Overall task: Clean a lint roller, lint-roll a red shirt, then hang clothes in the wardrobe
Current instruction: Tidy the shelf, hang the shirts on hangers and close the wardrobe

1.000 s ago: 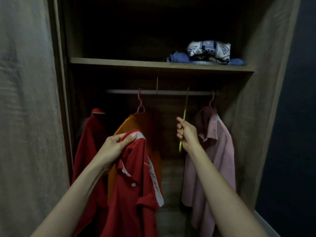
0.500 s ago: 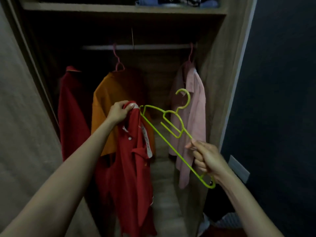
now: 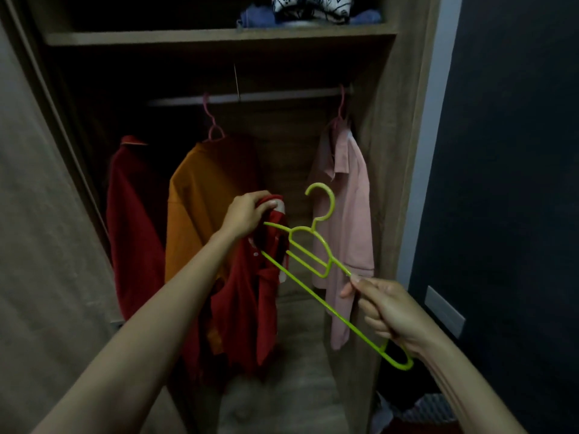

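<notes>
In front of the open wardrobe, my left hand (image 3: 246,214) grips the collar of a red shirt (image 3: 250,296) with white trim, which hangs down from my fist. My right hand (image 3: 387,310) holds a lime-green plastic hanger (image 3: 316,261) by its right shoulder arm. The hanger lies tilted, hook up, and its left tip sits at the shirt's collar opening just under my left hand. The lint roller is out of view.
On the wardrobe rail (image 3: 250,97) hang a dark red shirt (image 3: 131,220), an orange shirt (image 3: 200,214) and a pink shirt (image 3: 344,220). Folded clothes (image 3: 310,9) lie on the upper shelf (image 3: 219,36). A dark wall (image 3: 517,151) stands at the right, a basket (image 3: 426,408) below it.
My right hand took the green hanger off the rail, lowered it and turned it flat toward the shirt. Its left tip now reaches the collar held by my left hand.
</notes>
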`<action>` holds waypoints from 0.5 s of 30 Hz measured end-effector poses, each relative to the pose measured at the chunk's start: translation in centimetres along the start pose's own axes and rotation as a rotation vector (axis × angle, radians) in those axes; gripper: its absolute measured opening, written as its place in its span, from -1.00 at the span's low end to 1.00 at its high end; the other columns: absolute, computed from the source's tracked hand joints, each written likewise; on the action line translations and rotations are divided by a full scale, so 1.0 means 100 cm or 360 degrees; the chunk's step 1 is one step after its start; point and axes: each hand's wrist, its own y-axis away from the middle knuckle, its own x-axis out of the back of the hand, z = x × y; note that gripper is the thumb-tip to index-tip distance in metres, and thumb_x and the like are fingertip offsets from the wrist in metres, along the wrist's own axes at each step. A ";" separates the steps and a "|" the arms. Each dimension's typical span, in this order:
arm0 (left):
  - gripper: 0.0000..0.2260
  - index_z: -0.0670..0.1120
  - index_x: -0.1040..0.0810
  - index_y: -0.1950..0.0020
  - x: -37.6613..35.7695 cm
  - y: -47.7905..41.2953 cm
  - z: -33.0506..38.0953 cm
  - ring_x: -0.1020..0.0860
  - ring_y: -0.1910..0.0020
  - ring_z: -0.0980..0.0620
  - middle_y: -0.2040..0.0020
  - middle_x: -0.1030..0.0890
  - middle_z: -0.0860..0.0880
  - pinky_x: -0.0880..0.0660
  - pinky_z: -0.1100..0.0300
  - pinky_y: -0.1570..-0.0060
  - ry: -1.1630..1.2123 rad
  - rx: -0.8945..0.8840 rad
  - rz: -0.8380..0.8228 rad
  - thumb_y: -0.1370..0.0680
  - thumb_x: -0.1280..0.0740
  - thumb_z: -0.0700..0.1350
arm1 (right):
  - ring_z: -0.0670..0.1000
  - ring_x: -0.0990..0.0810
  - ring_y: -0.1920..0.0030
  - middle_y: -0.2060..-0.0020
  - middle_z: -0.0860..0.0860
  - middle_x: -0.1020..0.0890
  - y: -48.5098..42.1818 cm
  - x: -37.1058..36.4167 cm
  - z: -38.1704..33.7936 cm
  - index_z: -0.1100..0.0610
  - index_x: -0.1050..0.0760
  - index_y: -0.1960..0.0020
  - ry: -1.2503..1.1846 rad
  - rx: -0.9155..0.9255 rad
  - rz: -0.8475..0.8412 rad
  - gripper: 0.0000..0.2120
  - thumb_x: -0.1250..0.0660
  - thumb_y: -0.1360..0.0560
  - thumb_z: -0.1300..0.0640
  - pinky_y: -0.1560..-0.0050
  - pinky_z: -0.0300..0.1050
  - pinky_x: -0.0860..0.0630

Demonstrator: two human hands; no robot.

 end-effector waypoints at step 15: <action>-0.68 0.01 -0.42 -0.10 0.020 -0.004 0.036 -0.56 0.02 -0.03 0.03 -0.58 0.01 -0.43 0.05 0.05 -0.0437 -0.0740 -0.0208 -0.62 -0.04 0.19 | -0.07 -0.42 0.44 0.46 0.07 -0.51 -0.066 0.035 -0.041 0.13 -0.62 0.20 0.1149 0.0782 0.0575 -0.70 -0.29 -0.54 -0.05 0.36 -0.15 -0.32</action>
